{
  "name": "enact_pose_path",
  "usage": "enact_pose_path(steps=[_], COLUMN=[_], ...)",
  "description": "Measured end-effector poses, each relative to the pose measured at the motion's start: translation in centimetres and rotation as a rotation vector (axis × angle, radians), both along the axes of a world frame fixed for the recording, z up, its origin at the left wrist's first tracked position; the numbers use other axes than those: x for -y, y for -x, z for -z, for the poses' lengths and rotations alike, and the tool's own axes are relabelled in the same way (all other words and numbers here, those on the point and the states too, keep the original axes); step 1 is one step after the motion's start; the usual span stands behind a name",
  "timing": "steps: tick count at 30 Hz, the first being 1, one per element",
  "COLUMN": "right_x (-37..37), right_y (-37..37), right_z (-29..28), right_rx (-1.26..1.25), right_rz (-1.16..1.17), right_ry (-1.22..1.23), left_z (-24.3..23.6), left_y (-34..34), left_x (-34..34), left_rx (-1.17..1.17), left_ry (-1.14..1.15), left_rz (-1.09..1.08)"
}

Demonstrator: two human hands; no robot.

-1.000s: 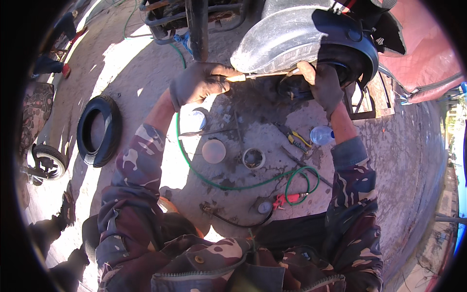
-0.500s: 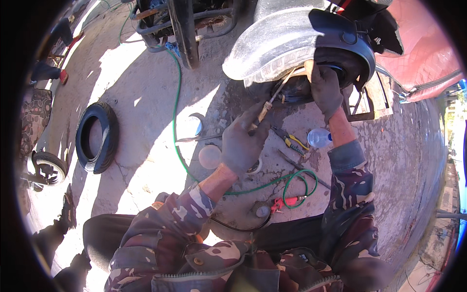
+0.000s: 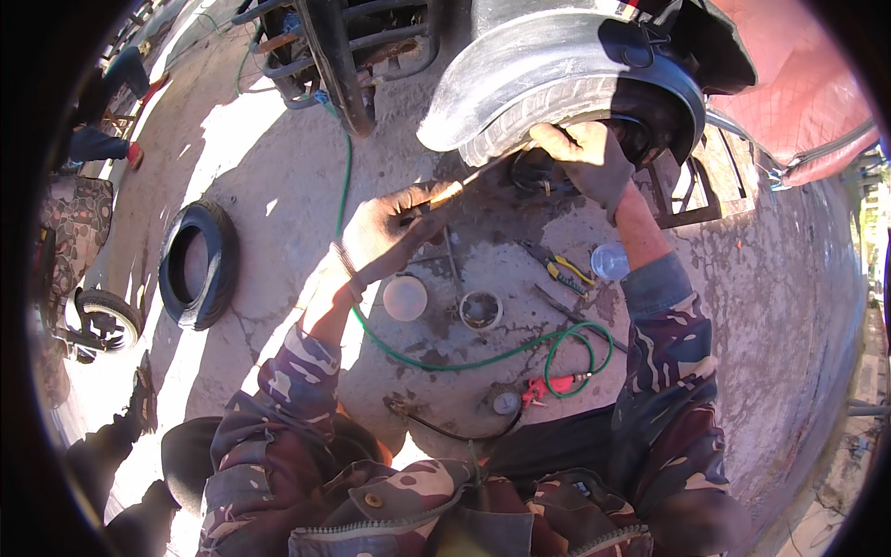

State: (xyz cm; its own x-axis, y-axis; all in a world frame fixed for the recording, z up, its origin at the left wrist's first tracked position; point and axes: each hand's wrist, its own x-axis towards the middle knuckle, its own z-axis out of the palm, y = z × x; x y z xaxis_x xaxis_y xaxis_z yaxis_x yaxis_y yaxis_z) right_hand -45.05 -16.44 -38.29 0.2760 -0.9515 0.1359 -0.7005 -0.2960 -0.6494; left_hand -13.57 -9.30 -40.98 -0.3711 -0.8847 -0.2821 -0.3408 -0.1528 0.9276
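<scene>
My gloved left hand (image 3: 394, 227) is closed round the tan handle of a long, thin metal tool (image 3: 457, 189). The tool's shaft slants up to the right, toward the wheel's lower edge. At that edge, my gloved right hand (image 3: 589, 162) bends its fingers over the side of the black tire (image 3: 529, 116); the fingertips are partly hidden. A dusty grey fender (image 3: 501, 76) arches over the tire, and the wheel's inner side lies in shadow. Just below the hands are yellow-handled pliers (image 3: 561, 269) and a clear plastic bottle (image 3: 609, 261).
A loose tire (image 3: 197, 265) lies on the concrete at left. A green hose (image 3: 436, 366) runs to a red inflator (image 3: 540, 390) with a gauge. Near my left hand stand a round tub (image 3: 482, 310) and a pale lid (image 3: 406, 298). A metal frame (image 3: 348, 56) stands at the top.
My left hand has drawn the tool left and turned it to a flatter slant. The right hand has shifted left along the tire, and more tread shows below the fender.
</scene>
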Motion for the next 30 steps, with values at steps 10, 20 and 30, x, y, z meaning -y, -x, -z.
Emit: enact_pose_path(steps=[10,20,30], right_x=[0.1,0.5,0.0], right_y=[-0.5,-1.0,-0.4], right_z=[-0.1,0.9,2.1], right_rx=[0.015,0.014,-0.116], right_rz=[0.003,0.06,0.051], right_ry=[0.043,0.253,0.206], left_z=[3.8,0.8,-0.4], left_y=[-3.3,5.7,1.7], left_x=[7.2,-0.6,2.8], left_rx=[0.02,-0.158,0.048], left_ry=[0.055,-0.085,-0.22], left_rz=[0.179,-0.198,-0.003])
